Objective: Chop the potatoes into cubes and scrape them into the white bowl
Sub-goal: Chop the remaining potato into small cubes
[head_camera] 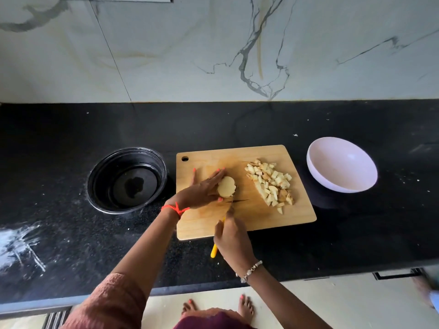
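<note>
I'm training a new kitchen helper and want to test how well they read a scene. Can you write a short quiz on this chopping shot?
1. True or false: the white bowl is empty.
2. Fill in: the left hand holds a ___ on the cutting board, left of the pile of cubes.
3. What does the right hand grip? A. the black bowl B. the yellow-handled knife C. a single cube

Key: 1 true; 2 potato; 3 B.
</note>
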